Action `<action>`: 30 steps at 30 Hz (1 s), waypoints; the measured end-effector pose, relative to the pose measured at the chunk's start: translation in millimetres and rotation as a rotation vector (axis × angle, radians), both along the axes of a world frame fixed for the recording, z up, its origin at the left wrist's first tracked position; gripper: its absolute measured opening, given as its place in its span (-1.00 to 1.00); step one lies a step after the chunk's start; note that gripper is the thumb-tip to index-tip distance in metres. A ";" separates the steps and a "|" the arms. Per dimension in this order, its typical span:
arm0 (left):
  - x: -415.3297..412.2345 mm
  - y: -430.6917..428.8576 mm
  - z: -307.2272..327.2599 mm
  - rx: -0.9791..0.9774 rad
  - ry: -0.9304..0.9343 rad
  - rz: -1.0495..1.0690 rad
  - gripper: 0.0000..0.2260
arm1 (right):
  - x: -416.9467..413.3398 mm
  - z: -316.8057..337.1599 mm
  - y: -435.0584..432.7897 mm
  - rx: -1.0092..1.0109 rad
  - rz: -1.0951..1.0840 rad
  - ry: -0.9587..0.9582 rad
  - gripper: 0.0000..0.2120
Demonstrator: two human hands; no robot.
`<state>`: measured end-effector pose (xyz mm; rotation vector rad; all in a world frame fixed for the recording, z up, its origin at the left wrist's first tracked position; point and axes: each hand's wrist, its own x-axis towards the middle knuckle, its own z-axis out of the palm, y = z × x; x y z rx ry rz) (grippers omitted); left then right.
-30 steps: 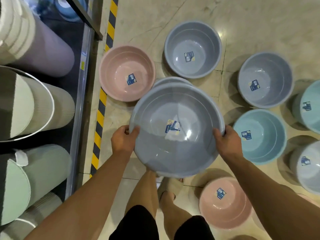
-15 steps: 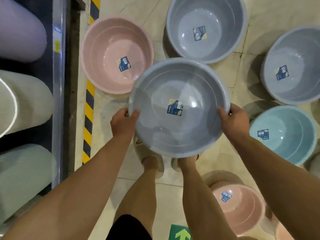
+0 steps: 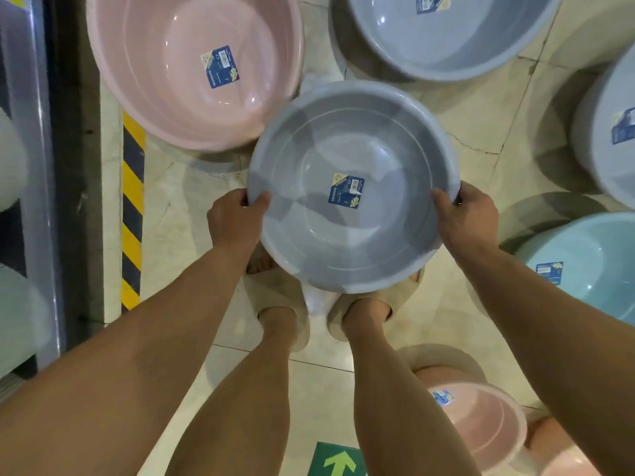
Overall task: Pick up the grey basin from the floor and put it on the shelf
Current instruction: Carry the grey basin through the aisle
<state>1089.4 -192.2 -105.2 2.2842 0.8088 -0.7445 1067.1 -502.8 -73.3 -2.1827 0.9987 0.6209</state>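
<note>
We hold the grey basin (image 3: 354, 187) up off the floor (image 3: 481, 125) with both hands, above our two feet in beige slippers (image 3: 281, 304), its open side facing up at us and a blue label (image 3: 346, 190) stuck in the middle of its bottom. Our left hand (image 3: 233, 218) closes its grip on the basin's left rim, thumb over the edge and fingers underneath, and our right hand (image 3: 464, 218) does the same on the right rim, so each grip is clamped on the basin itself. Taking the grey basin as our landmark: a large pink basin (image 3: 196, 67) sits on the floor just beyond it to the left, a second grey basin (image 3: 446, 32) lies beyond it to the right, a third grey one (image 3: 608, 132) stands further right at the frame edge, and a light blue basin (image 3: 591, 266) rests to the right, past our right forearm. Nearer to us than the held basin, on the right, is a smaller pink basin (image 3: 481, 424). Well to the left runs a yellow-and-black striped strip (image 3: 132, 207) along the floor, and beyond that the metal edge of the shelf (image 3: 44, 201). A green arrow sticker (image 3: 336, 460) marks the floor behind our feet.
</note>
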 end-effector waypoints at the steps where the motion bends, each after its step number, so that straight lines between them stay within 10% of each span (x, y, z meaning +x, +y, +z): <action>1: -0.1 -0.7 -3.2 0.008 0.005 -0.021 -0.70 | -0.6 -4.7 -0.8 -0.010 0.007 0.000 -0.82; 14: -3.4 -4.6 -17.1 -0.082 -0.012 -0.008 -0.79 | -10.4 -26.0 -4.9 0.052 -0.046 0.026 -0.72; 30: 10.8 -22.7 157.5 -0.100 -0.078 0.061 -0.76 | 8.1 146.1 -26.4 0.082 0.030 -0.098 -0.94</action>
